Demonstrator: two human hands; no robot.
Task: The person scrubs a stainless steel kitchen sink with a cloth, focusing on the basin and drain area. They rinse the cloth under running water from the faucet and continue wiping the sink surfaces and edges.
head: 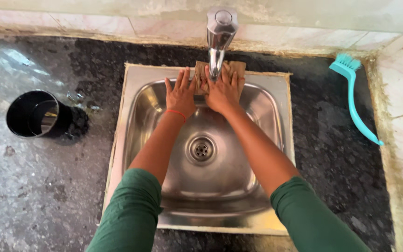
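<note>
Both my hands reach over a small steel sink (pixel 262 135) to its far rim. My right hand (pixel 223 91) presses flat on a brown cloth (pixel 237 67) that lies on the rim at the base of the chrome tap (pixel 219 35). My left hand (pixel 181 93), with a red band at the wrist, lies flat with fingers spread against the back wall of the sink, its fingertips touching the left edge of the cloth. The tap spout hangs just above my hands and hides part of the cloth. No water is visible.
A round drain (pixel 201 149) sits in the sink's middle. A black cup (pixel 36 114) lies on its side on the dark stone counter (pixel 38 186) at the left. A turquoise long-handled brush (pixel 353 91) rests on the counter at the right, near the tiled wall.
</note>
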